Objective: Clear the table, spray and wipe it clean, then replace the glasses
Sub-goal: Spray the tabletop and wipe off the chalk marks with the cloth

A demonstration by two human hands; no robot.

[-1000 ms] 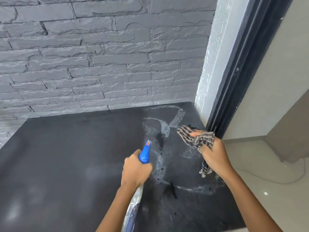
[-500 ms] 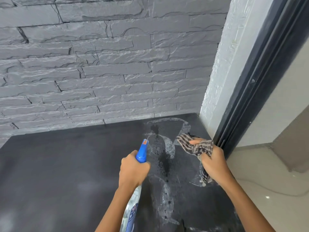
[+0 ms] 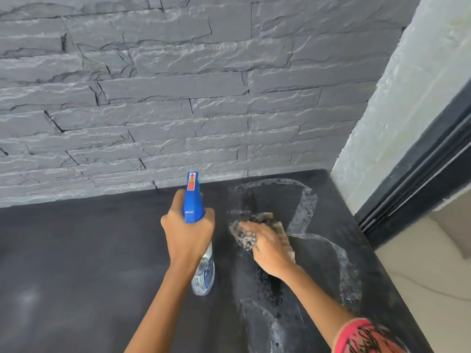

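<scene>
The black table (image 3: 76,263) fills the lower view, with pale wet spray streaks (image 3: 303,210) curving over its right half. My left hand (image 3: 187,231) grips a clear spray bottle (image 3: 204,273) with a blue trigger head that points toward the wall. My right hand (image 3: 267,247) presses a crumpled checked cloth (image 3: 244,235) flat on the wet part of the table, just right of the bottle. No glasses are in view.
A grey stone-brick wall (image 3: 178,98) rises along the table's far edge. A white textured pillar (image 3: 397,110) and a black door frame (image 3: 413,192) stand at the right rear corner. Pale floor tiles (image 3: 420,289) lie beyond the table's right edge.
My right hand has come down from above the right side and pushed the cloth onto the table, moving left toward the bottle. The view has shifted closer to the wall.
</scene>
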